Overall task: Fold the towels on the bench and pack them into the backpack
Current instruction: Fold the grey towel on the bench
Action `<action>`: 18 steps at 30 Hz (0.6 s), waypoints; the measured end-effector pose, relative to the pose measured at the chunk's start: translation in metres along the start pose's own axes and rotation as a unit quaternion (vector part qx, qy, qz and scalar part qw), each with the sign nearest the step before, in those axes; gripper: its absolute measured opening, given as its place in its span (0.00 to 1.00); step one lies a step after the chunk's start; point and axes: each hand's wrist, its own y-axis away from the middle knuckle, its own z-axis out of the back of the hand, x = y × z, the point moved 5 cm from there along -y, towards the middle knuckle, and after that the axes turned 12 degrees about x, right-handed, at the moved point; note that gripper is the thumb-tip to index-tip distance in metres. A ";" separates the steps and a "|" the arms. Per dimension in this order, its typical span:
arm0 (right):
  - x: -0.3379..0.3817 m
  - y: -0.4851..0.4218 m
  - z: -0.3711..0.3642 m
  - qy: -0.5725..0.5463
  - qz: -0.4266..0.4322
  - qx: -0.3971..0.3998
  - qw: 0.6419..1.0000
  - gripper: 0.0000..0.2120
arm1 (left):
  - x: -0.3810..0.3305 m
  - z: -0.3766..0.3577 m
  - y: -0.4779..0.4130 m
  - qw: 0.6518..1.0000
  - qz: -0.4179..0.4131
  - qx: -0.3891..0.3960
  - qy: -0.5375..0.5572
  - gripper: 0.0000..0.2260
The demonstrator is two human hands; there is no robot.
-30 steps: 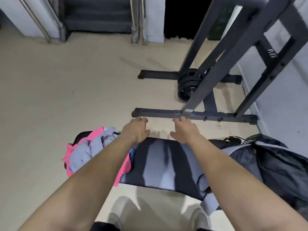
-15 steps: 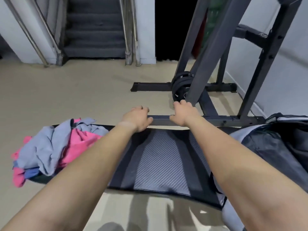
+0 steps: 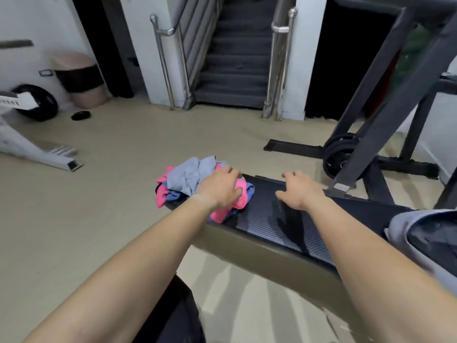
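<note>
The towels are being covered by the left hand, grip unclear, the right hand being held spread-fingered over the bench.

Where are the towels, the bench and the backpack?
towels (image 3: 183, 177), head view, grey top of the pile.
bench (image 3: 259, 219), head view, bare ribbed pad.
backpack (image 3: 405, 219), head view, grey rim.

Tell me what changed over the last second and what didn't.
The left hand swung left from the far edge of the bench onto the towel pile; whether its grip has closed on a towel is unclear. The right hand stayed open over the bench pad. The towel pile remains heaped and unfolded at the left end, the backpack at the right end.
</note>
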 end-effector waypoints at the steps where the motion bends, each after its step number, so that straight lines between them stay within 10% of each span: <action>1: 0.018 -0.003 -0.003 -0.003 0.014 0.000 1.000 0.30 | 0.016 0.000 0.010 1.000 0.013 -0.009 0.008 0.19; 18: 0.185 -0.138 -0.029 0.094 0.217 -0.056 0.970 0.12 | 0.163 -0.054 -0.031 0.967 0.122 -0.170 0.146 0.13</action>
